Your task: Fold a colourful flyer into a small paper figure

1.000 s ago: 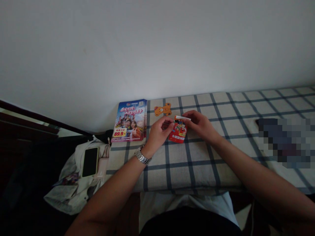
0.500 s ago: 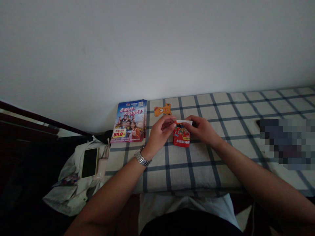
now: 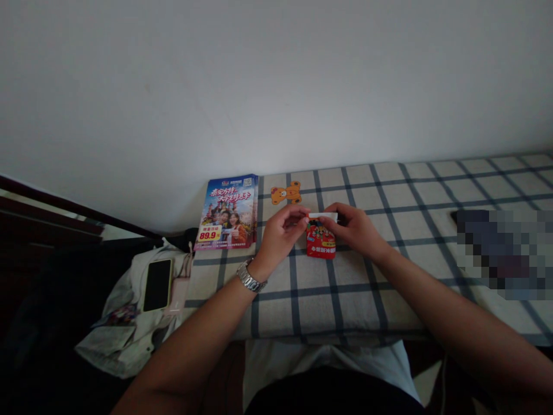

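Observation:
Between my two hands is a small red printed packet (image 3: 320, 245) with a white strip along its top edge. Its printed lettering faces upside down to me. My left hand (image 3: 285, 230), with a metal watch (image 3: 250, 276) on the wrist, pinches the packet's upper left corner between thumb and fingers. At the upper right corner, my right hand (image 3: 352, 227) grips it with the thumb laid over the front. The fingers behind the packet are hidden. A flat orange bear cutout (image 3: 286, 193) lies just beyond my left hand.
A stack of printed flyers (image 3: 228, 213) lies to the left on the checked cloth (image 3: 276, 311). Further left, a phone (image 3: 158, 285) rests on a pale cloth bag (image 3: 125, 340). A pixelated dark item (image 3: 496, 248) is at the right. The wall (image 3: 276, 86) rises behind.
The packet has shifted very slightly to the right and its white top strip looks a little more tilted. Both hands keep their hold, nearly in place.

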`<state>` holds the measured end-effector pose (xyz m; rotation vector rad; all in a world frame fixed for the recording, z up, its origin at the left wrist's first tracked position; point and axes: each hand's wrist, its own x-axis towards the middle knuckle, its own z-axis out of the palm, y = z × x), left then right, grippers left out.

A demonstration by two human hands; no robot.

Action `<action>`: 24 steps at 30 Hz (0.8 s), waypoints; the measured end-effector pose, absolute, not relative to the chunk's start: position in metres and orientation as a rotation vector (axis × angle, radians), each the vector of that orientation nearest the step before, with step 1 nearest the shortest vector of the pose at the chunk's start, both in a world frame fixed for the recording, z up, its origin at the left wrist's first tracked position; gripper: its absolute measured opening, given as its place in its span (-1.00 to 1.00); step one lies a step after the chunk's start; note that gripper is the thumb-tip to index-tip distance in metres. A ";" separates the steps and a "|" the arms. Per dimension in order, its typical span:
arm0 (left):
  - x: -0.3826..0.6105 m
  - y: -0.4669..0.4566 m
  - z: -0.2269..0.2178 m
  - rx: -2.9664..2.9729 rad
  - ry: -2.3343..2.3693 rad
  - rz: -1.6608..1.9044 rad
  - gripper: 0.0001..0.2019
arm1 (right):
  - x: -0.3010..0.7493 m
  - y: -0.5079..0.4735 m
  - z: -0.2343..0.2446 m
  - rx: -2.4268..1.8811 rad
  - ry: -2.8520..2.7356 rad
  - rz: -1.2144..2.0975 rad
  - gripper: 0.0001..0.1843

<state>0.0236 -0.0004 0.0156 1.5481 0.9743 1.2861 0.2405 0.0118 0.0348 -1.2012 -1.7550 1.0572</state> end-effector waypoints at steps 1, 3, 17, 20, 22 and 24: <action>0.024 0.000 0.016 1.530 0.971 1.286 -0.78 | 0.240 0.011 0.035 -1.196 -1.752 1.055 -0.59; 0.024 0.000 0.016 1.494 0.972 1.281 -0.77 | 0.240 0.010 0.035 -1.191 -1.747 1.046 -0.60; 0.024 0.000 0.015 1.442 0.997 1.301 -0.78 | 0.240 0.009 0.031 -1.184 -1.738 1.078 -0.66; 0.024 -0.001 0.017 1.444 1.030 1.291 -0.78 | 0.240 0.008 0.032 -1.187 -1.747 1.059 -0.68; 0.024 -0.002 0.019 1.451 1.047 1.287 -0.79 | 0.240 0.008 0.033 -1.200 -1.759 1.031 -0.69; 0.025 -0.003 0.020 1.463 1.057 1.284 -0.80 | 0.239 0.008 0.032 -1.211 -1.768 1.016 -0.70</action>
